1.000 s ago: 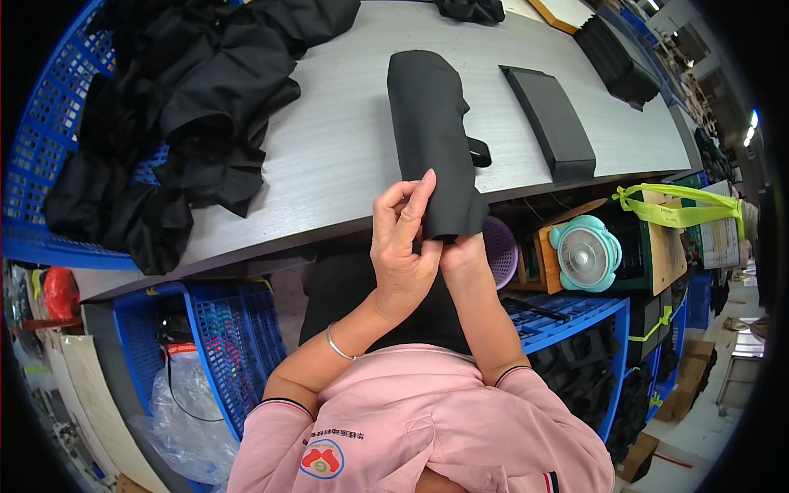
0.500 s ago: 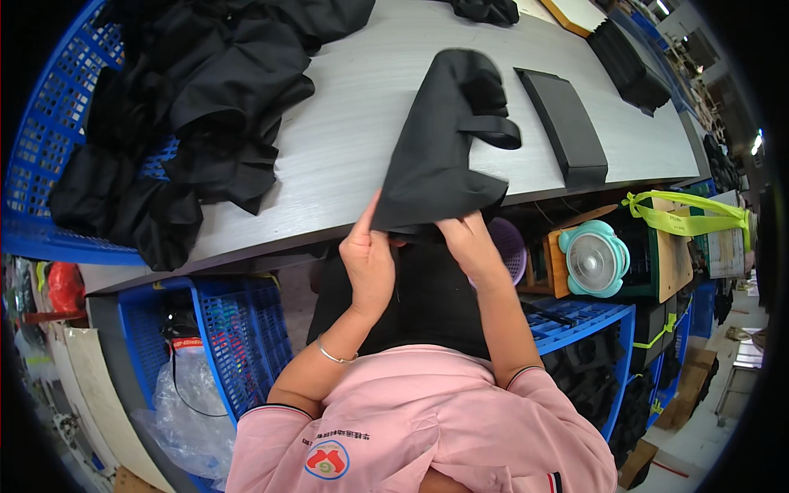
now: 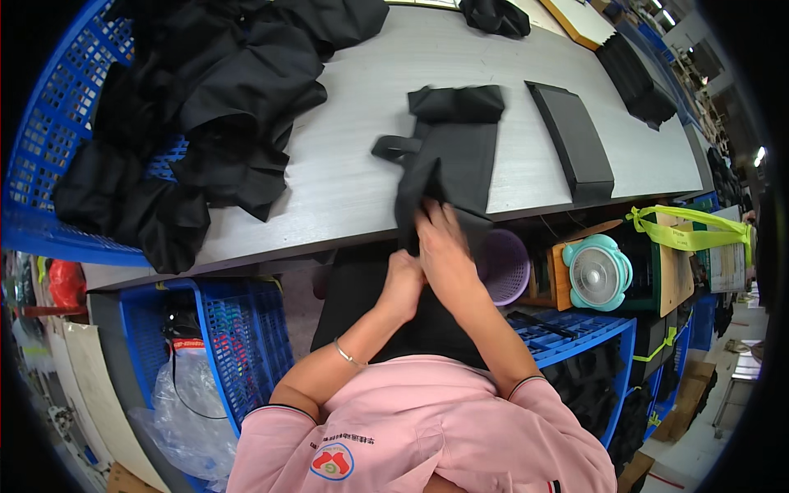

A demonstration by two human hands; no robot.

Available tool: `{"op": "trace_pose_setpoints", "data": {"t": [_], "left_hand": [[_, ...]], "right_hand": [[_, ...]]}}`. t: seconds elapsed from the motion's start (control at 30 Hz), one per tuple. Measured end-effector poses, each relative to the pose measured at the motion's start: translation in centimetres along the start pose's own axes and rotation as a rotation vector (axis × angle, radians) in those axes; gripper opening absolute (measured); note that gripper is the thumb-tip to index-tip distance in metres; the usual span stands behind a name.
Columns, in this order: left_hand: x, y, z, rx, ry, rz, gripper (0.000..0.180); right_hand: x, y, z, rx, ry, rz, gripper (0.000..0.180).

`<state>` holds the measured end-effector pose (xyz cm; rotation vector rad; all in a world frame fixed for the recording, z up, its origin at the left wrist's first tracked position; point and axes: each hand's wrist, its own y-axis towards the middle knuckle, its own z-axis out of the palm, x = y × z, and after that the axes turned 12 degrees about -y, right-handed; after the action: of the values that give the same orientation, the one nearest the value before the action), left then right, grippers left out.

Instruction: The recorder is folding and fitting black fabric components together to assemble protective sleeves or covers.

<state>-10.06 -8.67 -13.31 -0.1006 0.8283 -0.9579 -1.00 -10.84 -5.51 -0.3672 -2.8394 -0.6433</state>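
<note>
A black fabric pouch (image 3: 464,156) with a small strap loop on its left side lies over the front edge of the grey table, its far end folded. My left hand (image 3: 403,283) is closed on the pouch's near corner, just below the table edge. My right hand (image 3: 444,246) is right beside it, with its fingers bent into the fabric at the near end, where a fold or opening shows. The fingertips are partly hidden and slightly blurred. To the right of the pouch rests a flat black panel piece (image 3: 571,140).
A blue basket (image 3: 49,156) heaped with black fabric pieces (image 3: 238,90) fills the left. Black stacked pieces (image 3: 633,78) stand far right, a black bundle (image 3: 496,16) at the back. Below the table's right side are a purple basket (image 3: 504,267), a turquoise fan (image 3: 596,273) and a blue crate (image 3: 592,329).
The pouch has turned over, its strap loop passing from the right side to the left, and lies lower on the table. My hands have come together at its near end.
</note>
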Motion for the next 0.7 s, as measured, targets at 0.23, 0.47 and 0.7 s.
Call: {"op": "trace_pose_setpoints", "data": {"t": [0.23,0.47,0.7], "left_hand": [[-0.3,0.2,0.4,0.011,-0.089,-0.049,0.016],[-3.4,-3.7,0.9,-0.216,0.275,0.659,0.035],[-5.1,-8.1,-0.9,-0.009,0.32,0.453,0.007]], "right_hand": [[-1.7,0.0,1.3,0.339,-0.198,0.078,0.024],[-0.1,-2.5,-0.6,0.374,-0.07,0.178,0.021],[-1.8,-4.5,-0.5,0.313,-0.183,0.018,0.026]]}}
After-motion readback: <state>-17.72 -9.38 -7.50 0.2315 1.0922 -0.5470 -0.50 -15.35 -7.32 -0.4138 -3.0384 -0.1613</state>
